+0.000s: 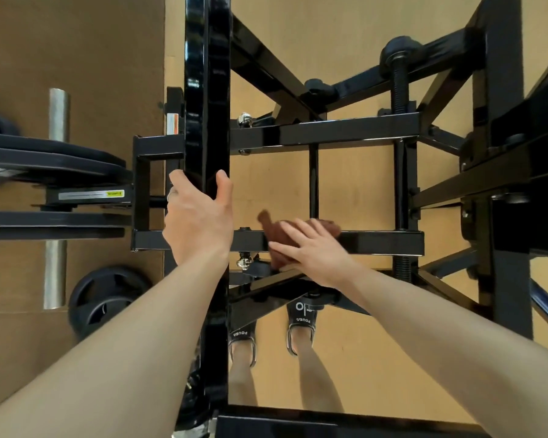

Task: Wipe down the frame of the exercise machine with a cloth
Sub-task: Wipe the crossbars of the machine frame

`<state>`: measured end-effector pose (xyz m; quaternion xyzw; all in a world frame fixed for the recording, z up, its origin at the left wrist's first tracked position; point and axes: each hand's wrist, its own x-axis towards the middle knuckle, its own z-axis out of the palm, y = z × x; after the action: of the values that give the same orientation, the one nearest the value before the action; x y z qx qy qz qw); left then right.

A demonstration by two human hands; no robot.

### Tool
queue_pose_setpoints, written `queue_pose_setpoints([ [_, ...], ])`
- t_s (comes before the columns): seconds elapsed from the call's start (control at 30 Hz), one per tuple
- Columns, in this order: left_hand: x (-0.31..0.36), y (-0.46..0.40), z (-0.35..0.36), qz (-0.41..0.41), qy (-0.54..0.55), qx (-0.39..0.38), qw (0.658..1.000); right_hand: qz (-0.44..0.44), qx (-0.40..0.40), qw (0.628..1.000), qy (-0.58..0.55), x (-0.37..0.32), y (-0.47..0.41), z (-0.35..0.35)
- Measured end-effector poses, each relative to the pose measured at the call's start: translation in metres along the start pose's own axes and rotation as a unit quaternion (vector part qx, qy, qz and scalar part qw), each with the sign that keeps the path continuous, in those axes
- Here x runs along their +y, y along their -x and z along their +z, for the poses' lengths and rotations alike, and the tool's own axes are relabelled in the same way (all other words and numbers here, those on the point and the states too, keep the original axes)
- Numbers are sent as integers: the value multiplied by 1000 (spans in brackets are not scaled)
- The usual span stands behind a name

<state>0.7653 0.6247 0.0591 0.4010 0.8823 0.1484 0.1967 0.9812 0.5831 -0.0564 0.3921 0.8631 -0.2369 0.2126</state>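
Two hands work on the black frame [377, 241] of the exercise machine, seen from straight above. The left hand [196, 216] grips a glossy upright beam [206, 90] whose long axis runs from the top of the view to the bottom, fingers curled round one edge and thumb round the other. The right hand [314, 248] lies flat with fingers spread, pressing a brown cloth [285, 232] onto a horizontal crossbar that runs left to right. The cloth is bunched, and one corner seems to stick up toward the upper left, though it is blurred. Weight plates [51, 165] sit on a chrome sleeve at the left. Two feet in black sandals [301, 327] stand on the tan floor [345, 42] below the bars.
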Motion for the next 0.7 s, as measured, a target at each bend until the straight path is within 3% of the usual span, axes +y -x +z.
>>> queue_pose_setpoints([
  [0.13, -1, 0, 1, 6, -3, 10, 1000, -18, -15, 1000, 10, -19, -27, -3],
  [0.27, -1, 1, -3, 9, 7, 1, 1000, 45, 12, 999, 22, 34, 65, 1],
  [0.4, 3, 2, -6, 6, 11, -9, 1000, 137, -14, 990, 21, 83, 154, -6],
  [0.53, 0, 2, -3, 13, 4, 0, 1000, 157, -16, 987, 4, 52, 121, -1],
  [0.7, -4, -2, 1, 11, 4, 9, 1000, 48, -14, 999, -1, 19, 36, -9],
])
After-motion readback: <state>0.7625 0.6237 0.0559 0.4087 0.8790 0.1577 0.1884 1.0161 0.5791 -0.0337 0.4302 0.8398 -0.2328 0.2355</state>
